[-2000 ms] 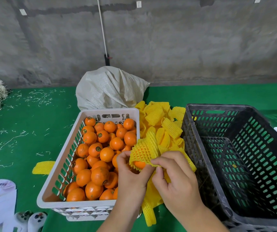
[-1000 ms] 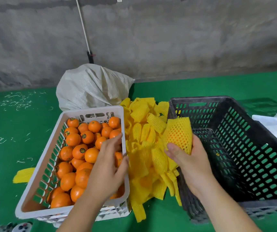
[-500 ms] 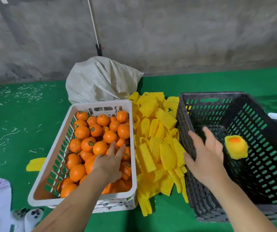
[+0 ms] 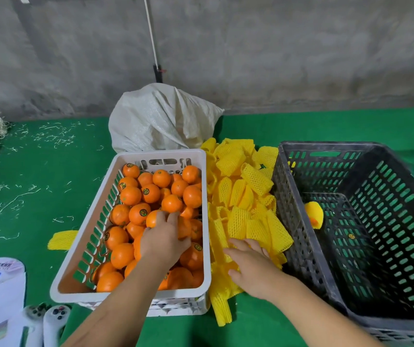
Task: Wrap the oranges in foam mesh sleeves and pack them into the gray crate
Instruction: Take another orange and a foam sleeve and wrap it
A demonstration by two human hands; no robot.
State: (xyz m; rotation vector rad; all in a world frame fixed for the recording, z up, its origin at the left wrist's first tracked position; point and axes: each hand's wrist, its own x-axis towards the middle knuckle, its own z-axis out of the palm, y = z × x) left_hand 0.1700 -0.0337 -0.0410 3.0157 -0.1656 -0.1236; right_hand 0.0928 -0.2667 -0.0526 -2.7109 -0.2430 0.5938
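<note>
Green mat (image 4: pixel 38 171): white crate (image 4: pixel 95 216), gray crate (image 4: pixel 288 221), sleeve pile (image 4: pixel 246 209), sack (image 4: pixel 158 121).

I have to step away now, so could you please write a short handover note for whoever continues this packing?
Left hand: in the white crate, fingers curling over the loose oranges; whether it grips one yet is unclear.
Right hand: open, reaching onto the pile of yellow foam sleeves between the crates.
Done: one wrapped orange lies in the gray crate.
Left: sleeve and pack every orange in the white crate.
</note>
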